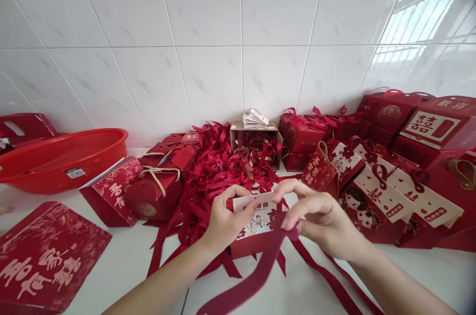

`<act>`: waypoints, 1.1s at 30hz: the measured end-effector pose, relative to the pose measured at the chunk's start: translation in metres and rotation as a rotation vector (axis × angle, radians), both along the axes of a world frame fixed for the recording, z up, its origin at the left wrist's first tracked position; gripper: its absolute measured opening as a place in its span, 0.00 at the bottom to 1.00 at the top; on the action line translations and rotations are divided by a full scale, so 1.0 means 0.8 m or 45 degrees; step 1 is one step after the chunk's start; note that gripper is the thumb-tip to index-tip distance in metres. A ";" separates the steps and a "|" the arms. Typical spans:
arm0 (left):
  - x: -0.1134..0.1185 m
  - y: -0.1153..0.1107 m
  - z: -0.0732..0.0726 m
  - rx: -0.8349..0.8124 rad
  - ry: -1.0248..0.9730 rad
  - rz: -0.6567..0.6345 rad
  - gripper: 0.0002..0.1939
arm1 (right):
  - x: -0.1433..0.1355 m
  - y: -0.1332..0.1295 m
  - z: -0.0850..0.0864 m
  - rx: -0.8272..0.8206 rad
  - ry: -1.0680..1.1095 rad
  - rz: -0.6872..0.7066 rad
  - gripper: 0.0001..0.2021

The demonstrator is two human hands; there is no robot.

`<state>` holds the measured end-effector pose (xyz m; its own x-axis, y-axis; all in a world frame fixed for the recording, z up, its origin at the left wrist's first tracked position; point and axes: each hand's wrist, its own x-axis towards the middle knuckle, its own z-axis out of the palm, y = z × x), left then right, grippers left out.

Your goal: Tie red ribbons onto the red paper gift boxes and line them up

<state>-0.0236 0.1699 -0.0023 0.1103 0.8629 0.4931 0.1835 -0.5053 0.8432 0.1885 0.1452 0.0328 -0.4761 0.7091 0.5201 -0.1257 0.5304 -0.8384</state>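
Lower center: left hand [231, 220] clamped on red-and-white box [258, 225]; right hand [323, 223] pinching ribbon [256, 275]. Apparently tying step; calls for snug pull.

White marbled tile wall [208, 7], barred window reflection [416, 17], pale work surface [130, 250]

Gift-pkg wkspace w/ tiled wall [208, 17], ribbon pile [208, 163], stacked boxes [388, 112]
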 end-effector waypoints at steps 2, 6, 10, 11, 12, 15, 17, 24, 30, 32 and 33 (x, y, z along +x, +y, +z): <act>-0.001 -0.001 -0.002 0.001 -0.010 -0.024 0.06 | -0.011 0.004 -0.010 -0.074 -0.066 -0.104 0.07; -0.003 0.001 -0.007 0.039 -0.013 -0.086 0.07 | -0.029 0.015 -0.031 -0.146 -0.113 -0.287 0.06; 0.001 0.003 -0.011 0.068 -0.038 -0.142 0.08 | -0.037 0.019 -0.042 -0.178 -0.096 -0.367 0.04; 0.002 0.002 -0.012 0.072 -0.045 -0.152 0.08 | -0.038 0.019 -0.043 -0.183 -0.088 -0.376 0.04; 0.003 0.002 -0.012 0.075 -0.049 -0.163 0.08 | -0.039 0.019 -0.044 -0.182 -0.079 -0.387 0.04; 0.002 -0.001 -0.011 0.082 -0.039 -0.208 0.07 | -0.040 0.019 -0.046 -0.146 -0.051 -0.431 0.04; 0.001 -0.002 -0.010 0.094 -0.036 -0.237 0.06 | -0.041 0.018 -0.047 -0.122 -0.038 -0.448 0.04; 0.002 -0.005 -0.012 0.208 -0.046 -0.262 0.04 | -0.044 0.012 -0.050 -0.078 0.000 -0.501 0.05; 0.004 -0.012 -0.016 0.347 -0.044 -0.241 0.04 | -0.038 0.010 -0.049 0.099 -0.015 -0.426 0.06; 0.003 -0.013 -0.017 0.383 -0.041 -0.246 0.05 | -0.036 0.010 -0.048 0.181 -0.054 -0.437 0.07; 0.003 -0.014 -0.017 0.401 -0.041 -0.249 0.05 | -0.035 0.010 -0.048 0.208 -0.069 -0.434 0.07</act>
<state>-0.0210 0.1588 -0.0157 0.2386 0.6325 0.7369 0.0338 -0.7638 0.6446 0.1605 0.1530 -0.0053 -0.2568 0.7417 0.6197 0.1233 0.6611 -0.7401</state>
